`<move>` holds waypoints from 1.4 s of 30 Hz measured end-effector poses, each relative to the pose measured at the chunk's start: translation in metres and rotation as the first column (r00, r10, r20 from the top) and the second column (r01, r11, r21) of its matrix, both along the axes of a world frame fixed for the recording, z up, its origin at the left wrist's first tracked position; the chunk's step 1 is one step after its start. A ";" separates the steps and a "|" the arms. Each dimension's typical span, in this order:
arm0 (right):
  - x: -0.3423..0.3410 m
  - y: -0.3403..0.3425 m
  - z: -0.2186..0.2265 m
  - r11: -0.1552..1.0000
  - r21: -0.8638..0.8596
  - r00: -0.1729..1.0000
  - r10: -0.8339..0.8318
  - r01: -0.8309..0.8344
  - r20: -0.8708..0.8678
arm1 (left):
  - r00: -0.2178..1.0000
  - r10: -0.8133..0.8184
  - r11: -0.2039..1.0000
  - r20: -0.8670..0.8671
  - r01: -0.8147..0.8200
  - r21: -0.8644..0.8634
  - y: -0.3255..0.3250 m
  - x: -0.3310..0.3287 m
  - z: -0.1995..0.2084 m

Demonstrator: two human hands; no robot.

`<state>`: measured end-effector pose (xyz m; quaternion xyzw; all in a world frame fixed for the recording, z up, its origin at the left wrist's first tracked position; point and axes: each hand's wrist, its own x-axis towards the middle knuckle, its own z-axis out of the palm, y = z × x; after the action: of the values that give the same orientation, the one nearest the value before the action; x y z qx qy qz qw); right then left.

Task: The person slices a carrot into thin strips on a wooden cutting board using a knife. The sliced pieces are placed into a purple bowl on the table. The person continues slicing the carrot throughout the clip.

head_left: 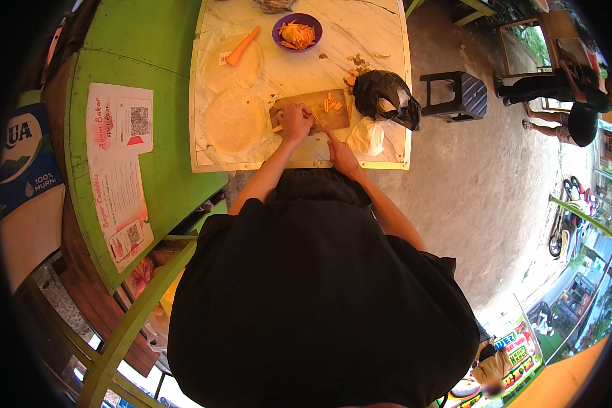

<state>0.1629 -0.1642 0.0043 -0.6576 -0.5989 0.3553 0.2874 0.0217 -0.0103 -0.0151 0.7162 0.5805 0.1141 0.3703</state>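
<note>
On the marble-patterned table a wooden cutting board [341,120] lies close to the near edge. My left hand [296,122] is closed over a carrot piece on the board, its fingers curled and mostly hiding it. Closed around a knife, my right hand [345,158] is at the board's near edge; the thin blade is hard to make out beside my left fingertips. Cut carrot sticks [332,103] lie at the board's far right. Farther back stands a purple bowl [276,30] with carrot sticks in it. A whole peeled carrot [243,47] lies to the bowl's left.
Two round, pale translucent disc-like things [234,122] lie left of the board. Right of it are a black plastic bag [377,88], a whitish bag [367,139] and peelings [358,63]. A dark plastic stool [469,96] stands beyond the table's right edge; people [581,102] are farther right.
</note>
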 end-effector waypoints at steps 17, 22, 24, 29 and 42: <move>0.013 0.002 -0.020 0.999 0.031 0.989 -0.016 0.020 -0.144 | 1.000 0.007 0.998 0.005 -0.008 0.069 -0.004 -0.003 -0.003; 0.021 0.004 -0.013 0.995 -0.097 1.000 0.015 -0.017 -0.018 | 1.000 -0.007 0.997 0.028 0.004 0.081 -0.003 -0.005 -0.009; 0.018 0.001 -0.011 0.992 -0.124 0.992 0.029 -0.014 0.122 | 0.999 -0.011 0.995 0.033 0.008 0.096 -0.003 -0.005 -0.008; 0.013 -0.008 -0.021 1.000 0.013 0.968 0.019 -0.023 0.248 | 0.996 -0.009 0.997 0.093 0.002 0.077 -0.001 -0.011 -0.008; 0.006 -0.004 -0.016 0.999 -0.037 0.996 0.002 0.001 0.085 | 0.957 -0.033 0.991 0.289 -0.007 0.137 0.002 -0.029 -0.012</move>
<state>0.1692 -0.1686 -0.0121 -0.6772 -0.6041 0.3382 0.2492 -0.0075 -0.0086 -0.0273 0.7192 0.5059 0.2551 0.4022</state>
